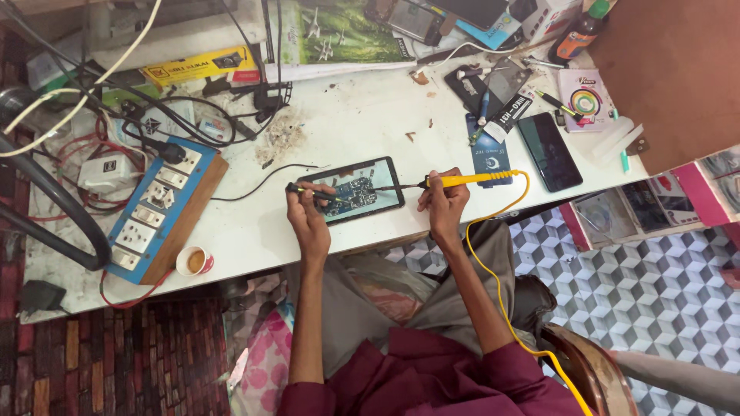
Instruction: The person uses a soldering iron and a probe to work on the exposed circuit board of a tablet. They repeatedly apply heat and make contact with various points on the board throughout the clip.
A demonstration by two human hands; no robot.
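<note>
While the head camera looked down on the white, scuffed workbench (347, 123), the person's right hand (445, 202) was closed around the yellow-handled soldering iron (462, 179), fingers wrapped near its front end. From that grip the dark metal tip ran left onto the opened black phone with its blue circuit board exposed (356, 189), and the yellow cord (493, 285) trailed from the handle's far end, curling down past the wrist and over the lap.

The left hand (306, 212) pinched a thin dark tool with a green tint (312, 192), held low across the phone's left edge; its point lay over the board, just beside the iron's tip. Whether the two tips touched could not be told.

The phone lay flat between both grips, near the bench's front edge. Beyond the right hand rested a dark, glossy smartphone (549, 151) and a blue card package (489, 152). Well to the left of the left hand sat a blue wooden switchboard with white sockets (158, 212), and just below it a small paper cup of brown drink (194, 262).
</note>
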